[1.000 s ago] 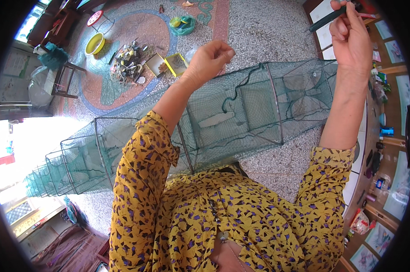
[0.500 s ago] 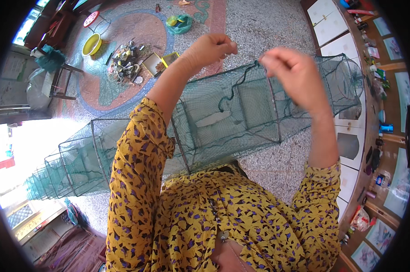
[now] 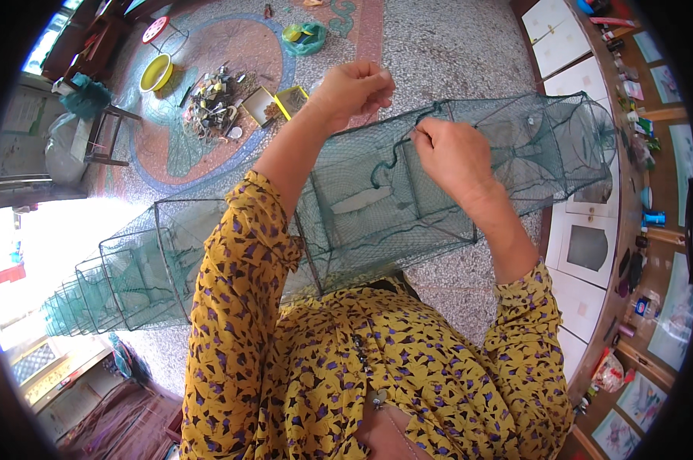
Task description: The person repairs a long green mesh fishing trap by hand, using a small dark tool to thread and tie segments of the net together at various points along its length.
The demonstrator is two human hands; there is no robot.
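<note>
A long green mesh net trap (image 3: 354, 230) with dark square frames stretches across the view in front of me. My left hand (image 3: 355, 93) is raised at the trap's far edge, with its fingers curled together; whatever lies between them is too small to make out. Over the net, my right hand (image 3: 457, 157) has thumb and fingers pinched at a dark green cord (image 3: 381, 173), which hangs in a curve on the mesh. The fingertips partly hide the cord where they meet it.
On the floor beyond lie a yellow basin (image 3: 155, 74), a pile of small parts (image 3: 212, 107), open boxes (image 3: 260, 104) and a green plastic bag (image 3: 306, 40). White cabinets (image 3: 568, 84) and a cluttered counter line the right. A stool (image 3: 105, 138) stands at left.
My right hand has come down and to the left, from above the far edge of the trap to the dark cord. My left hand has shifted only slightly, its fingers curling more.
</note>
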